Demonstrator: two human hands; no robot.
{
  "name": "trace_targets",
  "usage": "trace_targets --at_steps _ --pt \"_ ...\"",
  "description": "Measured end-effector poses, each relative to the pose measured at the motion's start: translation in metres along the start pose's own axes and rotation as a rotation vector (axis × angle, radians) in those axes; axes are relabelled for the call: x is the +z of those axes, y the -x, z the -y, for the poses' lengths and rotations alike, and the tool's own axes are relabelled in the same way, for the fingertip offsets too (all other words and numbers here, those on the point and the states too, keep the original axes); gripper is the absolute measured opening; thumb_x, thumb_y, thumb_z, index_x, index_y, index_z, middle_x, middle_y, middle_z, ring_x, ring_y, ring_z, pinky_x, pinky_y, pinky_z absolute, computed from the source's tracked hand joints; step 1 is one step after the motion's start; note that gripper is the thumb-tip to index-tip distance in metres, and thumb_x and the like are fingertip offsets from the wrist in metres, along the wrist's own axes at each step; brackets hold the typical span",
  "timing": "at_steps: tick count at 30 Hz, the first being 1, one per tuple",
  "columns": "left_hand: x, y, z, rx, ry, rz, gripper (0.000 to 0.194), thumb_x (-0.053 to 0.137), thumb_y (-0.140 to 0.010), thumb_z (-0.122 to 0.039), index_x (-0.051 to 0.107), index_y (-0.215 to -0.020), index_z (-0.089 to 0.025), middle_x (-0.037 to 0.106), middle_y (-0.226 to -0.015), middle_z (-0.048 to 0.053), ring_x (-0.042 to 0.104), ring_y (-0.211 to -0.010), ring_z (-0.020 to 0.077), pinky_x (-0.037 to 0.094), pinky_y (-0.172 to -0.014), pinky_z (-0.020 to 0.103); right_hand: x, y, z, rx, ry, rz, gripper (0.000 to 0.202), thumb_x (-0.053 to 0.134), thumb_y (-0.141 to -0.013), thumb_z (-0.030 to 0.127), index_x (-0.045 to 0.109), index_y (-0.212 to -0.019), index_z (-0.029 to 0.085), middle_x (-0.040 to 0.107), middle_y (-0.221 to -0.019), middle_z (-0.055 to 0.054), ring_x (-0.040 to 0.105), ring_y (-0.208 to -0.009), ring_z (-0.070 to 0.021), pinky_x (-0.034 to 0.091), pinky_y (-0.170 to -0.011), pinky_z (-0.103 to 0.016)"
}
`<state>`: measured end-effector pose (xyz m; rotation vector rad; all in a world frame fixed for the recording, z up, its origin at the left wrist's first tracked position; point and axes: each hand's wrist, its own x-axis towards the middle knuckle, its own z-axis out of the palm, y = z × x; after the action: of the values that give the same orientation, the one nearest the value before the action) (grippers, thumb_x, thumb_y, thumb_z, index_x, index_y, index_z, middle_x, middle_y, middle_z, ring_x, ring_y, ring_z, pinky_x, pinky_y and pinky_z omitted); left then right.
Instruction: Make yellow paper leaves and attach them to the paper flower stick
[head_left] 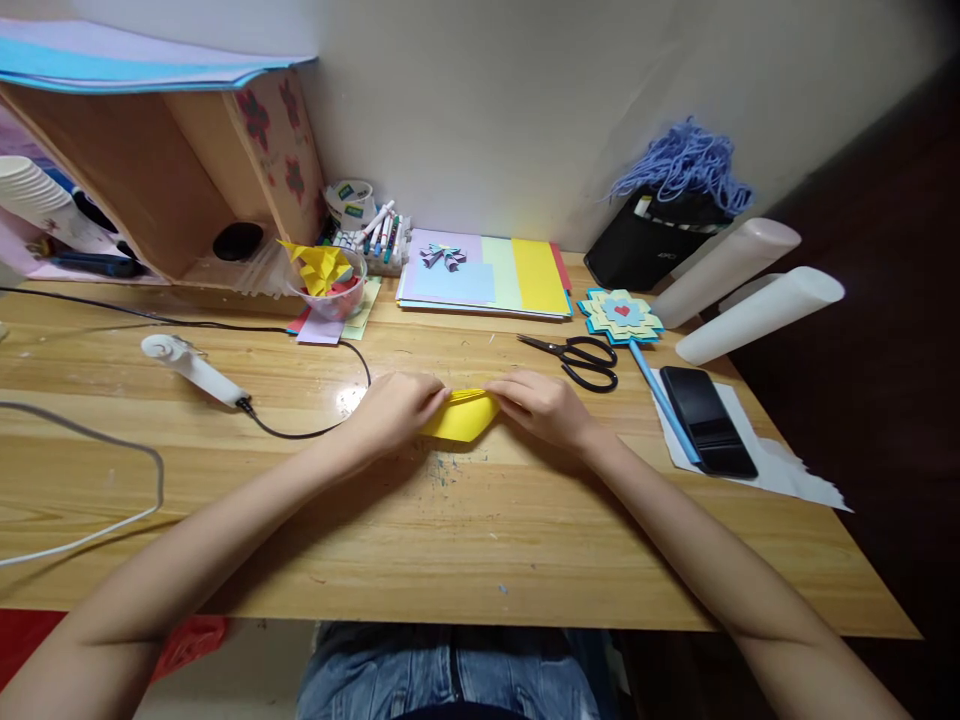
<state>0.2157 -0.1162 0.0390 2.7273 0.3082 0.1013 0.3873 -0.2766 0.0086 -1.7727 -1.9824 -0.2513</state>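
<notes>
A folded yellow paper (463, 418) is held between my two hands, just above the middle of the wooden table. My left hand (401, 405) pinches its left end, thumb and fingers closed on the upper edge. At the right end, my right hand (540, 402) grips the paper the same way. Several thin layers show along the top edge, and a flat panel hangs below them with a blunt point. Black scissors (577, 358) lie beyond my right hand, blades pointing left. A white glue gun (196, 370) with a black cord rests to the left.
Coloured sheets (487, 275) lie at the back beside a plastic cup (334, 290) of yellow paper pieces. A paper flower (621, 312), a phone (707, 420) and white rolls (761, 315) are on the right. A cardboard box (150, 170) stands back left.
</notes>
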Motion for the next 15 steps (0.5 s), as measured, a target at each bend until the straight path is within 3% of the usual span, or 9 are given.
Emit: trace_targets --at_steps 5,8,11,15 --pt "-0.013 0.000 0.003 -0.149 0.445 0.300 0.047 0.041 -0.083 -0.050 0.067 -0.072 -0.013 0.059 -0.059 0.001 0.043 -0.050 0.0097 0.024 -0.046 0.022 -0.009 0.001 0.007 -0.171 0.053 0.006 0.029 0.041 -0.088 0.012 0.059 -0.110 0.015 0.068 -0.095 -0.009 0.062 -0.078 -0.0151 0.048 -0.062 -0.026" --pt "-0.015 0.000 0.007 -0.206 0.585 0.403 0.042 0.048 -0.078 -0.050 0.068 -0.074 -0.013 0.057 -0.057 -0.001 0.039 -0.047 0.0080 0.022 -0.045 0.021 -0.011 0.000 0.011 -0.233 0.094 0.004 0.030 0.040 -0.088 0.012 0.058 -0.112 0.015 0.068 -0.096 -0.009 0.061 -0.078 -0.0151 0.048 -0.063 -0.026" --pt "-0.015 0.001 0.007 -0.217 0.601 0.355 0.032 0.056 -0.076 -0.043 0.069 -0.079 -0.014 0.064 -0.066 0.000 0.048 -0.056 0.0097 0.030 -0.050 0.021 -0.012 -0.004 0.014 -0.220 0.093 0.002 0.028 0.041 -0.089 0.015 0.060 -0.109 0.015 0.069 -0.094 -0.007 0.060 -0.076 -0.0148 0.048 -0.062 -0.026" --pt "-0.015 0.005 -0.002 -0.067 0.413 0.102 0.023 0.054 -0.081 -0.034 0.068 -0.082 -0.016 0.068 -0.077 0.003 0.057 -0.071 0.0130 0.039 -0.064 0.023 -0.014 -0.010 0.019 -0.055 -0.006 -0.006 0.025 0.044 -0.089 0.023 0.064 -0.103 0.018 0.068 -0.085 -0.007 0.057 -0.073 -0.0155 0.046 -0.062 -0.027"
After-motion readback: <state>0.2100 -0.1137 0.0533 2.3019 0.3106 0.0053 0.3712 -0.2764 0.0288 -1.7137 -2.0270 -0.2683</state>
